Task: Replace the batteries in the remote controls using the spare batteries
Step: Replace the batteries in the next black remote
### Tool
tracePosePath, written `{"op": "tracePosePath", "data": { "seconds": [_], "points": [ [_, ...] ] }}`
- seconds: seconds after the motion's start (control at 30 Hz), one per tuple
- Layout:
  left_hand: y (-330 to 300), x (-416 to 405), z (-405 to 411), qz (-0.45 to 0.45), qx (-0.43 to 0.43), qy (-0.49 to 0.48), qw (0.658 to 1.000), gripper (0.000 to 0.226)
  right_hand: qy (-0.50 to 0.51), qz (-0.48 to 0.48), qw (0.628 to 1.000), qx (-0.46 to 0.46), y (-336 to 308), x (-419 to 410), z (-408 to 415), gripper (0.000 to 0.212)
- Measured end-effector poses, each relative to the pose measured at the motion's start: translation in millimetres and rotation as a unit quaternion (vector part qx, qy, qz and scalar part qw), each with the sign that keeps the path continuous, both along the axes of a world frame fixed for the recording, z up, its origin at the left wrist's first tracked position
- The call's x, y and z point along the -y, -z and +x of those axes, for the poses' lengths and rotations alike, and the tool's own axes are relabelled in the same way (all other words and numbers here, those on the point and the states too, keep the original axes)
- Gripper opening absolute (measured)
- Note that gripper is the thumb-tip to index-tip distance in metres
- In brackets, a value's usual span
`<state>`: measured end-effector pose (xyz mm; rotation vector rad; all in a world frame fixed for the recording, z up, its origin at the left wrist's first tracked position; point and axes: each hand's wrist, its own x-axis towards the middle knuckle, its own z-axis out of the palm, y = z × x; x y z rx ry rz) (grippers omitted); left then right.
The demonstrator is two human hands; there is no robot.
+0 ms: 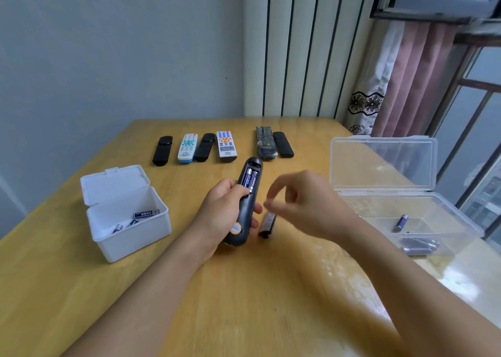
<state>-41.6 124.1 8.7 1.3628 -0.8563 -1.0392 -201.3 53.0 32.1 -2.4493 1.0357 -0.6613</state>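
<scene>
My left hand (223, 214) grips a black remote (245, 210) back side up, above the middle of the table. Its battery bay is uncovered and two blue batteries (250, 179) lie in it side by side. The dark battery cover (267, 225) lies on the table just right of the remote. My right hand (301, 202) hovers blurred over that cover, fingers loosely curled, and holds nothing that I can see. A white box (127, 237) at the left holds three blue batteries (145, 214). A clear plastic box (423, 221) at the right holds several batteries (401, 222).
Several more remotes lie in a row at the far side of the wooden table (244, 302): a black remote (162, 150), a white and blue remote (187, 147), a white remote with orange keys (226, 146), a dark remote (264, 141). A window and curtain stand at the right.
</scene>
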Motion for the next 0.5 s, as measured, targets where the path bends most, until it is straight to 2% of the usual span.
{"op": "tracePosePath", "data": {
  "seconds": [0.07, 0.1, 0.23, 0.5],
  "points": [
    [0, 0, -3, -0.01, 0.032, 0.003, 0.999, 0.017, 0.026, -0.051, 0.99, 0.129, -4, 1, 1, 0.008],
    [1, 0, -6, -0.018, 0.044, 0.008, 0.999, 0.017, 0.025, -0.075, 0.985, 0.152, -3, 1, 2, 0.01],
    [3, -2, -18, -0.049, 0.063, 0.045, 0.996, 0.017, 0.03, -0.11, 0.984, 0.139, 9, -1, 11, 0.019],
    [10, 0, -25, -0.085, 0.12, 0.025, 0.989, 0.016, 0.049, -0.12, 0.973, 0.189, 11, -2, 16, 0.013]
  ]
}}
